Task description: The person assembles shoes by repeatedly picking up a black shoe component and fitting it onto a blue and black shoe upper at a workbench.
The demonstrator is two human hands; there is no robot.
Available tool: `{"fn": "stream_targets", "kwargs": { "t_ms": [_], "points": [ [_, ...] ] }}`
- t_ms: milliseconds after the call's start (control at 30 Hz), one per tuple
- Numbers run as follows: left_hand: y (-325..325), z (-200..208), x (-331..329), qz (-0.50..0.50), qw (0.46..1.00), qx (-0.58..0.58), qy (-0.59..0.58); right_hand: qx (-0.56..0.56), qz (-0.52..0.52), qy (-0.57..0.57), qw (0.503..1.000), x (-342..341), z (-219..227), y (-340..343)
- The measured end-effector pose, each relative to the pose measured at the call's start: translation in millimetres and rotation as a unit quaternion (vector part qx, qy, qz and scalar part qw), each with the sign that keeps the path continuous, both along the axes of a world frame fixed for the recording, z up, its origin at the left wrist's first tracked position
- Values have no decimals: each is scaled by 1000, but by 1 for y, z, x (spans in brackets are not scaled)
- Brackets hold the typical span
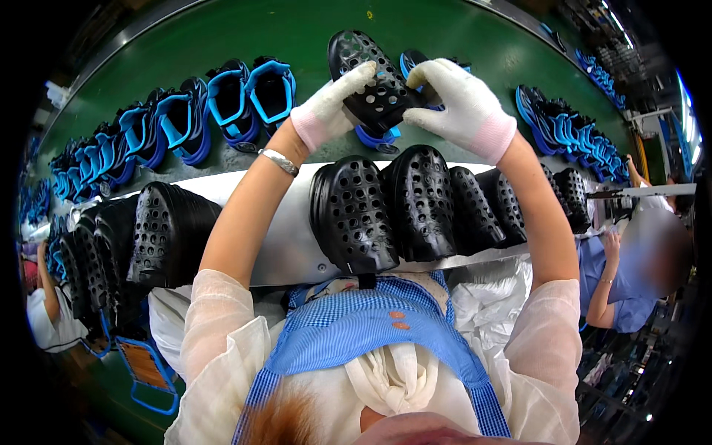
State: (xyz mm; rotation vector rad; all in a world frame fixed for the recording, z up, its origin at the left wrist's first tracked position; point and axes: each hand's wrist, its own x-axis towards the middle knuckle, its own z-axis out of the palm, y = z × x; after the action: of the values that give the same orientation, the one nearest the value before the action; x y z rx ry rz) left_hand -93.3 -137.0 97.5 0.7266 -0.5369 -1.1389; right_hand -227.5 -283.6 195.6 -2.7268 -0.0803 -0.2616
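Note:
Over the green work surface, both of my gloved hands hold a black perforated plastic shoe tree (363,55). My left hand (326,107) is closed on its side, thumb laid across the holed face. The fingers and thumb of my right hand (463,104) close round its narrower end. Partly hidden behind the shoe tree and my right hand are black-and-blue sneakers (410,61). Just below my hands, several more black shoe trees (354,211) stand stacked in a row on the pale metal ledge (278,215).
Rows of black-and-blue sneakers stand on the green surface (304,33) at left (178,122) and right (552,122). More stacked shoe trees (152,233) are at left. A co-worker (623,259) sits at right, another person (55,304) at far left. A blue-framed chair (148,371) stands lower left.

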Motion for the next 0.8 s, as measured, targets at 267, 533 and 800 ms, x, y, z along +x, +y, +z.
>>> {"fn": "stream_targets", "kwargs": {
  "t_ms": [267, 533, 800],
  "points": [
    [-13, -5, 2, 204, 975, -28, 85, 1, -100, 47, 994, 28, -27, 25],
    [-12, -18, 4, 226, 966, 97, 75, 10, -123, 113, 986, 36, -27, 28],
    [13, -42, 25, 12, 772, 188, -607, -38, -92, 289, 952, 43, -16, -20]
  ]
}}
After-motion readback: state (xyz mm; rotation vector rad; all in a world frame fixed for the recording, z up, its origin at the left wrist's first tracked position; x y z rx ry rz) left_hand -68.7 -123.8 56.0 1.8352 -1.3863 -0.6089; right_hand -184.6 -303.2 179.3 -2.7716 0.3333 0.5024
